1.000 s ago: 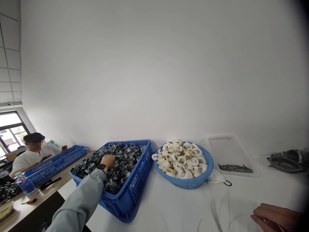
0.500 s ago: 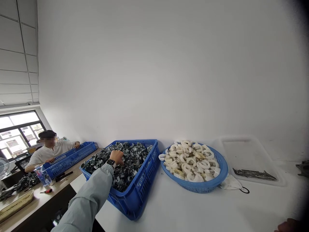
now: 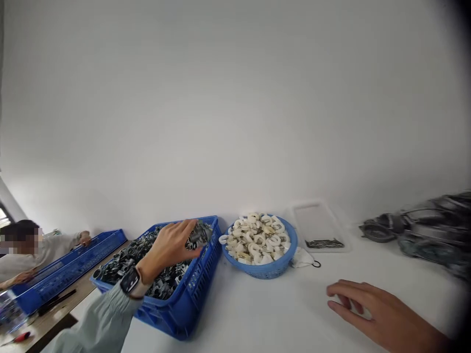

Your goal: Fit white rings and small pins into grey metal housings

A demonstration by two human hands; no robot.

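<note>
My left hand [image 3: 171,244], with a watch on its wrist, is lifted over a blue crate [image 3: 206,279]. Its fingers are closed on a grey-black metal part [image 3: 200,232], blurred and partly hidden. Many dark metal parts [image 3: 123,260] of similar look are heaped in the crate below. Over the white table, to the right, hovers my right hand [image 3: 368,309]. Its fingers are bent, apart from the thumb, and nothing is between them. Between the two hands, farther back, a round blue basket [image 3: 265,270] is piled with white ring-shaped pieces [image 3: 253,238].
A shallow clear tray [image 3: 318,220] with thin metal rods [image 3: 324,243] stands by the wall. A white cloth-like piece with a black loop [image 3: 315,264] lies before it. Blurred dark parts [image 3: 427,228] lie at right. A co-worker [image 3: 47,250] handles a long blue crate [image 3: 69,269] at left.
My left hand has risen out of the heap with a metal part. My right hand has come into view from the lower right. The whole view has swung to the right.
</note>
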